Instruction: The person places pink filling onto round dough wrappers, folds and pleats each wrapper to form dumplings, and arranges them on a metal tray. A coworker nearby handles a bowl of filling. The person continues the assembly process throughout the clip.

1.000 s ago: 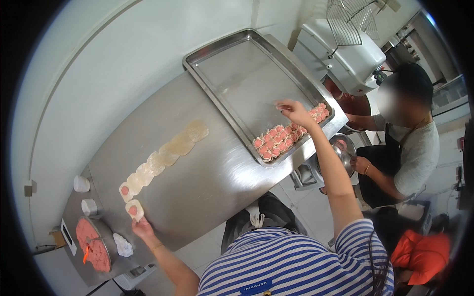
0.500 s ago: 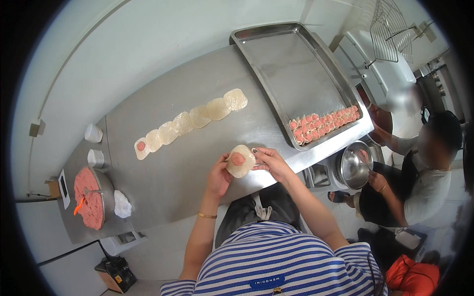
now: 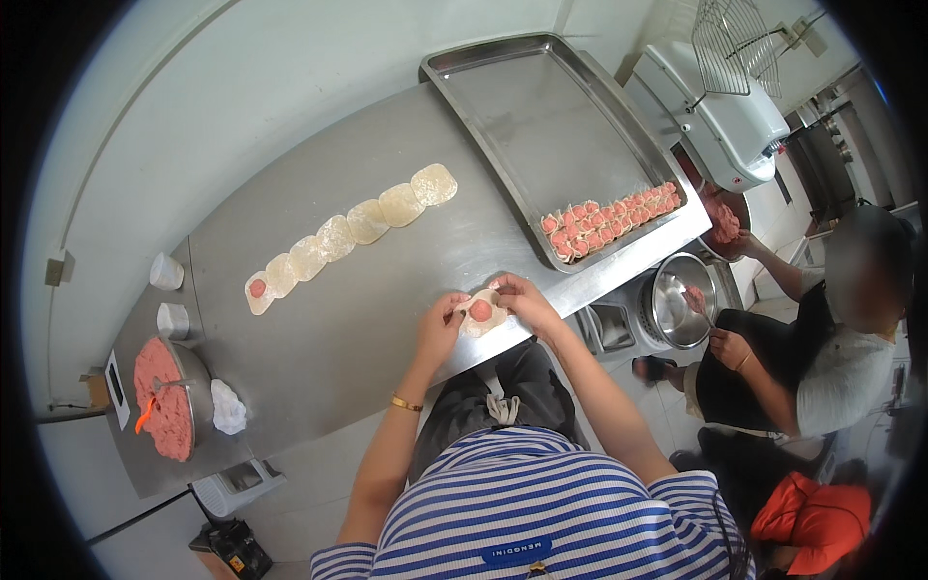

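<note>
Between my two hands, at the table's near edge, is a pale round dough wrapper [image 3: 474, 326] with a ball of pink minced meat [image 3: 480, 310] in its middle. My left hand [image 3: 443, 324] pinches the wrapper's left edge, and my right hand [image 3: 522, 302] pinches its upper right edge. The wrapper's rim is gathered up a little at the sides. Farther off, a slanting row of overlapping dough wrappers [image 3: 336, 239] lies on the table. The leftmost one carries a small lump of pink meat [image 3: 257, 289].
A steel tray [image 3: 498, 145] at the back right holds rows of filled dumplings [image 3: 611, 224] along its near end. On the left stand a bowl of minced meat [image 3: 169, 406], a white cloth [image 3: 228, 407] and two white cups [image 3: 166, 272]. At right, another person [image 3: 822, 358] works over a metal bowl [image 3: 681, 314].
My right hand has come up to the wrapper's upper edge, and the rim is now drawn up around the meat. The other person has reached toward the meat in the mixer bowl.
</note>
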`<act>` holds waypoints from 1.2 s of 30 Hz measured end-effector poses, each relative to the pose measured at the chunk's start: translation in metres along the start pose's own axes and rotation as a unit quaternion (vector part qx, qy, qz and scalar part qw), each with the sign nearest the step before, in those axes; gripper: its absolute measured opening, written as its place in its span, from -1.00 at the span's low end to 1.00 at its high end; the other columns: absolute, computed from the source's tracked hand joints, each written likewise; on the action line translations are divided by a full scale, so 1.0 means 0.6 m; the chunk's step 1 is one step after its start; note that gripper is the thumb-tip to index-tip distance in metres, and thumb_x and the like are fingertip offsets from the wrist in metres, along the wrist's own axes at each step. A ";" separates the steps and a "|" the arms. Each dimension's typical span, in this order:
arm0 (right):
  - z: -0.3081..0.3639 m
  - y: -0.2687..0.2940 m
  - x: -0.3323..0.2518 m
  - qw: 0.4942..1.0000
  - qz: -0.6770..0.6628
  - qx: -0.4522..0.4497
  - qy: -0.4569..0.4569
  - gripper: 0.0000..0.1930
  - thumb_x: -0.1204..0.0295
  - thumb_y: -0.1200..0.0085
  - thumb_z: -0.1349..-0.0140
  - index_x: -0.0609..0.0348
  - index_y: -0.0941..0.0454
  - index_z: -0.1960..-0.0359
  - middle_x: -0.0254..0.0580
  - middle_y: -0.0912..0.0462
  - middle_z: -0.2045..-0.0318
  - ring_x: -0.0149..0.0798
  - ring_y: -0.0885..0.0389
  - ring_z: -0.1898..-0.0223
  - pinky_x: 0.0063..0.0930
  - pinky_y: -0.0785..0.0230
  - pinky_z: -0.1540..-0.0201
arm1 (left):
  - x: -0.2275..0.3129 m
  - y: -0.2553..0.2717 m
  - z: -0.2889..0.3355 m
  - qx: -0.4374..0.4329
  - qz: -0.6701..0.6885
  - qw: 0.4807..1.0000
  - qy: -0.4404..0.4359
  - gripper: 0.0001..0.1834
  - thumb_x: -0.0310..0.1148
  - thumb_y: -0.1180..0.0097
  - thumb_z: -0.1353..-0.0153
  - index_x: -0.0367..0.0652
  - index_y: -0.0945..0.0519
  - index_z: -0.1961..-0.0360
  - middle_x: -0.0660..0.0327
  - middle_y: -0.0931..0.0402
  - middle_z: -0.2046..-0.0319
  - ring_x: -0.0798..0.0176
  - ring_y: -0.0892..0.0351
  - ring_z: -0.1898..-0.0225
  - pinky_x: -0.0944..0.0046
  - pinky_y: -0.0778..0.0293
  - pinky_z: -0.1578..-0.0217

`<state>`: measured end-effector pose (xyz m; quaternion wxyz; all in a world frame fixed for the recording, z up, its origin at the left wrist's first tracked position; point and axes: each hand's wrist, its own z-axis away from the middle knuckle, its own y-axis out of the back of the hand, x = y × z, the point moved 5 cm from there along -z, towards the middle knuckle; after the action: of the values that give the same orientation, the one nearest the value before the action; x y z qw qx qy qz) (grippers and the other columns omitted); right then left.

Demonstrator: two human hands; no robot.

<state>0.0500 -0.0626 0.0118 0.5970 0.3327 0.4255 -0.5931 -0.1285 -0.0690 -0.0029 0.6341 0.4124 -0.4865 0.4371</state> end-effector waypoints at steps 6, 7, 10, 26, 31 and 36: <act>-0.018 0.026 -0.010 0.995 0.099 0.025 -0.009 -0.81 0.45 -0.14 -0.11 0.30 -0.67 0.28 -0.22 -0.68 0.41 -0.41 -0.57 0.35 -0.49 -0.40 0.24 | 0.077 -0.004 -0.042 -0.012 -0.073 0.997 0.006 -0.69 -0.63 -0.02 -0.17 -0.31 -0.49 0.03 0.08 -0.58 0.12 0.25 -0.59 0.06 0.30 -0.47 0.07; -0.022 0.032 -0.009 0.991 0.126 0.042 -0.006 -0.80 0.44 -0.14 -0.12 0.30 -0.68 0.29 -0.22 -0.68 0.43 -0.41 -0.57 0.37 -0.49 -0.41 0.26 | 0.083 -0.002 -0.043 0.010 -0.084 0.996 0.011 -0.72 -0.62 -0.05 -0.16 -0.31 -0.50 0.07 0.06 -0.58 0.14 0.22 -0.60 0.08 0.29 -0.49 0.11; -0.024 0.050 -0.004 0.976 0.194 0.093 0.016 -0.81 0.43 -0.17 -0.10 0.30 -0.68 0.31 -0.20 -0.68 0.48 -0.40 -0.58 0.42 -0.47 -0.42 0.30 | 0.065 0.011 -0.022 0.104 -0.325 0.939 -0.049 -0.77 -0.46 -0.19 -0.11 -0.30 -0.54 0.20 0.02 -0.56 0.21 0.07 -0.61 0.17 0.18 -0.52 0.20; 0.000 0.043 0.036 0.976 0.158 0.141 0.058 -0.85 0.49 -0.16 -0.04 0.29 -0.65 0.36 -0.22 -0.64 0.55 -0.44 -0.56 0.49 -0.51 -0.40 0.37 | 0.018 -0.027 0.001 0.114 -0.082 0.989 0.034 -0.69 -0.60 -0.15 -0.08 -0.31 -0.46 0.11 0.08 -0.53 0.19 0.29 -0.59 0.18 0.31 -0.53 0.20; 0.013 0.023 0.041 0.972 0.136 0.167 0.090 -0.81 0.53 -0.11 -0.08 0.28 -0.63 0.26 -0.22 -0.66 0.52 -0.44 -0.56 0.48 -0.55 -0.40 0.36 | 0.018 -0.029 0.008 0.148 -0.051 0.988 0.007 -0.59 -0.64 -0.07 -0.13 -0.31 -0.38 -0.04 0.09 -0.54 0.16 0.26 -0.58 0.16 0.32 -0.52 0.12; 0.028 0.009 0.021 0.985 0.073 0.144 0.066 -0.74 0.65 0.00 -0.10 0.28 -0.62 0.17 -0.18 -0.67 0.46 -0.41 -0.61 0.43 -0.55 -0.44 0.31 | -0.003 -0.032 0.010 0.142 0.085 0.986 0.028 -0.61 -0.68 0.04 -0.17 -0.35 -0.37 -0.06 0.00 -0.56 0.10 0.22 -0.60 0.12 0.31 -0.50 0.07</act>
<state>0.0565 -0.0827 0.0072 0.5550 0.4836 0.3492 -0.5798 -0.1117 -0.0800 -0.0054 0.5430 0.4433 -0.4348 0.5652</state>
